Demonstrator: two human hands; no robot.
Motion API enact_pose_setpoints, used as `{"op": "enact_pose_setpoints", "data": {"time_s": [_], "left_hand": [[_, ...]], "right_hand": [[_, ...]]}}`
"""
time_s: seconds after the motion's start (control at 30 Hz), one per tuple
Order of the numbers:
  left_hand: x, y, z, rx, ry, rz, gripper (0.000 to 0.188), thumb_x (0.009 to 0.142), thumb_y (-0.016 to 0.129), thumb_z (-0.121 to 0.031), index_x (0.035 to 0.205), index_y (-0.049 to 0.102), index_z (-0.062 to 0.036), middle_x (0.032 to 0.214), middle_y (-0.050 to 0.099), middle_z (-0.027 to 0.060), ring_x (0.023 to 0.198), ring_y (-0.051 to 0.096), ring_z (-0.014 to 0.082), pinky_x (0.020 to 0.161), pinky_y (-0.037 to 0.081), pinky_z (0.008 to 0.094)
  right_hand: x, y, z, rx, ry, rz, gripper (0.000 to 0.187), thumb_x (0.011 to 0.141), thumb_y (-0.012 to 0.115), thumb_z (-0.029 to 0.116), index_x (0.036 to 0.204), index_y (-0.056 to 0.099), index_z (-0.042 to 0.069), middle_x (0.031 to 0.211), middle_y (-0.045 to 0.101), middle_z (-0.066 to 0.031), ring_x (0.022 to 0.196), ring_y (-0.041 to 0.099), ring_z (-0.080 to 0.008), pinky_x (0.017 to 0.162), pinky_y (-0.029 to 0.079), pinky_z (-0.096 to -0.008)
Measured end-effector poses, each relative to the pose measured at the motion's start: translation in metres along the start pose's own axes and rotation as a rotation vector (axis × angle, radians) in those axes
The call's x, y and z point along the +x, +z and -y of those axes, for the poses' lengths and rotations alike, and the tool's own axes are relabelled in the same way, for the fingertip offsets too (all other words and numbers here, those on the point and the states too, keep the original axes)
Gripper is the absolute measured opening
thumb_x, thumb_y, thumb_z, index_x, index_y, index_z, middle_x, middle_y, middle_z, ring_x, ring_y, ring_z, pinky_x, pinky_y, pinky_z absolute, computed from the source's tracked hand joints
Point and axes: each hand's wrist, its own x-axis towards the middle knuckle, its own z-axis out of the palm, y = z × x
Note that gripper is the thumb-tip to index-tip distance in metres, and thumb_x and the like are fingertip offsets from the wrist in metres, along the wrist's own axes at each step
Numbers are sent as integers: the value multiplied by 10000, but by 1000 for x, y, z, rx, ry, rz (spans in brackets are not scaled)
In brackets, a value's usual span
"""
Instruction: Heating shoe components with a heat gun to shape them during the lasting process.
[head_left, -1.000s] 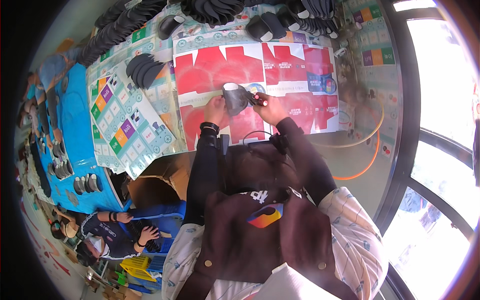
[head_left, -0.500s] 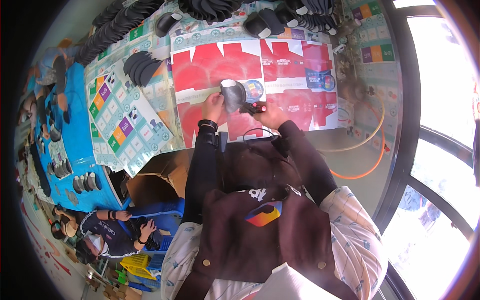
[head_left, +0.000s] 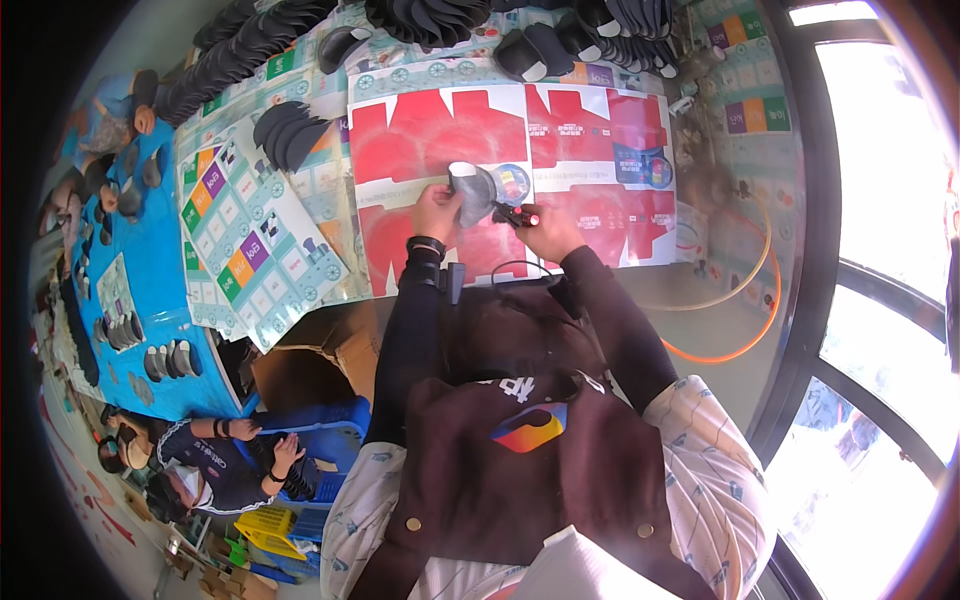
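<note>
Over the red printed sheet, a dark grey curved piece [head_left: 470, 196] with a pale end is held by my left hand [head_left: 437, 212], fingers closed along its left edge. My right hand [head_left: 550, 235] is closed round a small black tool [head_left: 511, 214] with red parts. The tool's dark front end is close to the piece's lower right edge; I cannot tell whether they touch. Both hands are just above the red and white card sheet [head_left: 430, 130].
Dark curved pieces are stacked along the far edge [head_left: 430, 20], and a small fan of them [head_left: 288, 135] lies left. Printed sheets [head_left: 255, 240] cover the left side. An orange hose [head_left: 735, 352] loops at right. Co-workers sit around a blue table [head_left: 165, 280].
The grey piece and both hands stay nearly in place, with the piece turned slightly. At far left, a co-worker's hand has moved over the blue table.
</note>
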Motion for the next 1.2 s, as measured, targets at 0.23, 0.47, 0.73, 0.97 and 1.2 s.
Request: {"op": "enact_pose_setpoints", "data": {"time_s": [0.23, 0.47, 0.73, 0.97, 1.2], "left_hand": [[16, -9, 37, 90, -17, -60, 359, 822, 790, -259, 1081, 699, -28, 1003, 751, 143, 971, 715, 298, 858, 540, 384], [13, -64, 46, 31, -4, 5, 372, 896, 752, -243, 1160, 675, 7, 1041, 732, 150, 936, 711, 226, 823, 550, 339], [-6, -91, 29, -233, -201, 28, 317, 985, 665, -222, 1214, 660, -3, 1126, 718, 109, 1023, 677, 170, 870, 523, 303], [5, -86, 46, -315, -245, 28, 338, 984, 662, -260, 1225, 661, -23, 1132, 723, 105, 1025, 684, 198, 886, 522, 323], [7, -113, 92, 750, 88, -156, 268, 860, 702, -218, 1102, 693, -105, 1045, 710, 134, 977, 672, 346, 882, 516, 449]], "right_hand": [[24, -18, 32, 498, 292, 180, 266, 816, 614, 168, 1000, 675, -14, 746, 697, -184, 637, 710, -280, 647, 560, -400], [56, 4, 0, 455, 143, 191, 252, 802, 597, 217, 864, 651, -21, 763, 677, -224, 718, 700, -361, 690, 533, -476], [54, -14, -5, 554, 183, 171, 286, 782, 615, 230, 909, 657, -23, 777, 672, -237, 729, 678, -362, 692, 525, -451], [57, -8, -15, 515, 158, 224, 319, 764, 641, 242, 974, 670, 3, 861, 687, -242, 823, 672, -391, 753, 521, -446], [54, -25, -4, 417, 162, 309, 353, 766, 633, 257, 1015, 689, 12, 923, 700, -252, 888, 667, -418, 799, 522, -452]]}}
